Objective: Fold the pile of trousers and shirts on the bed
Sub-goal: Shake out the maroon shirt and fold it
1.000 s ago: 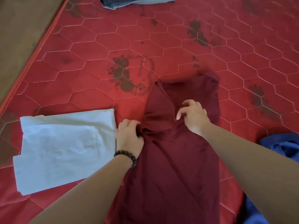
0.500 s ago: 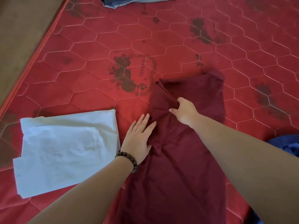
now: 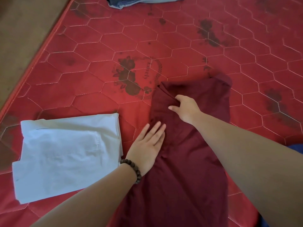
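A dark maroon shirt [image 3: 188,161] lies lengthwise on the red quilted bed [image 3: 98,46], its left side folded in. My left hand [image 3: 147,145], a bead bracelet on its wrist, presses flat with straight fingers on the shirt's left folded edge. My right hand [image 3: 183,107] pinches a fold of the maroon cloth near the shirt's upper left part. A folded white garment [image 3: 65,153] lies to the left of the shirt, close to my left hand.
A grey-blue garment [image 3: 139,1] lies at the far edge of the bed. Blue cloth [image 3: 297,148] shows at the right edge, behind my right arm. The bed's left edge runs diagonally, with brown floor [image 3: 24,22] beyond it.
My left hand let go of the bunched cloth and now lies flat on it. My right hand moved up and left and pinches a fold near the collar end.
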{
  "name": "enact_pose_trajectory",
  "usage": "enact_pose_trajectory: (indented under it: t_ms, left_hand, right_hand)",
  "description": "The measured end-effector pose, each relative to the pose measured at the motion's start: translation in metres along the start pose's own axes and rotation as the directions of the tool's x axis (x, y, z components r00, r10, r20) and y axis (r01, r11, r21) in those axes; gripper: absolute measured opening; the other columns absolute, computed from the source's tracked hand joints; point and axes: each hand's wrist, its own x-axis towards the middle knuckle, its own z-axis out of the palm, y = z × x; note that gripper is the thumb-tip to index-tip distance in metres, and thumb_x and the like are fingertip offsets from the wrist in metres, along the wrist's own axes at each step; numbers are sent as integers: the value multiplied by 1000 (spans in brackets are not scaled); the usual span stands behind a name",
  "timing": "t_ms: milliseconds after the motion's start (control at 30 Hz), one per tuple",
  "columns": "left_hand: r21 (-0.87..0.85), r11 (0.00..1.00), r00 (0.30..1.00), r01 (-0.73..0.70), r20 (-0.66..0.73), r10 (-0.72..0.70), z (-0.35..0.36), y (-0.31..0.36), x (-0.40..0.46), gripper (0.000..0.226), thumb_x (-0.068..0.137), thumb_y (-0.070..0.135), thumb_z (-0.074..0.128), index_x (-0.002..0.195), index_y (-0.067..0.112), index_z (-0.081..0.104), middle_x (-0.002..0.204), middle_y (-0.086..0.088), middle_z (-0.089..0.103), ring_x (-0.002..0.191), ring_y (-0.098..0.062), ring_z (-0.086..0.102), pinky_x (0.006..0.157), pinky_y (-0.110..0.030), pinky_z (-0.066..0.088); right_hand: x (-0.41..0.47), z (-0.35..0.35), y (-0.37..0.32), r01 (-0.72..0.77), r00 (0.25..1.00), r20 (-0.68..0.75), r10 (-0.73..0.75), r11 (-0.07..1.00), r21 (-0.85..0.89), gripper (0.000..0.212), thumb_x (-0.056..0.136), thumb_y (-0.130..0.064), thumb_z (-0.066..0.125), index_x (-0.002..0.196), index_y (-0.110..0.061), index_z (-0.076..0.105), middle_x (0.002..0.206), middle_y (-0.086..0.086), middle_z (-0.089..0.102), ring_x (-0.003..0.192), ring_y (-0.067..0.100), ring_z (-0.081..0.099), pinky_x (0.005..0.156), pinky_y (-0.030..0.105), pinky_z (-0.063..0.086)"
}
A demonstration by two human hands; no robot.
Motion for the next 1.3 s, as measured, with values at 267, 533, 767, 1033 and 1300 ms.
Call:
enact_pose_trajectory:
  t_ms: [267,533,767,1033,1300]
  left_hand:
    - [-47,999,996,1,93,3,17,-3,-4,66,96,27,37,153,22,4,160,-10,0,148,-23,-4,118,-40,-7]
    - [-42,998,998,-42,45,43,30,-5,-5,64,93,39,32,153,28,12,160,-9,14,148,-24,7,119,-46,11]
    - [-32,998,997,-51,56,52,33,-5,-5,71,94,56,29,154,26,8,161,-11,4,148,-23,-2,119,-48,9]
    - [45,990,987,-134,93,130,32,-11,-5,75,91,66,24,153,30,3,161,-10,-1,148,-23,-7,119,-49,4]
    - [43,995,993,-85,85,81,16,4,-5,70,92,48,32,151,13,20,159,-10,15,148,-22,2,119,-50,6]
  right_hand:
    - [-18,19,-7,179,834,-398,-381,870,-459,18,93,-20,53,105,-9,60,109,13,56,100,34,52,84,43,41]
    - [-12,48,25,442,879,87,-469,733,-517,54,99,-49,14,151,-35,21,161,-9,13,149,14,5,120,50,4]
    - [2,29,36,-60,941,-318,-116,867,-494,56,103,-42,21,153,-18,20,161,4,14,149,21,5,118,57,-2]
    - [-92,48,71,146,973,-76,-216,840,-523,57,100,-49,19,153,-28,16,161,-5,14,149,17,8,117,59,3]
    - [-81,32,49,12,928,-362,-92,976,-217,47,101,-30,41,146,-16,39,150,8,38,140,25,32,116,45,22]
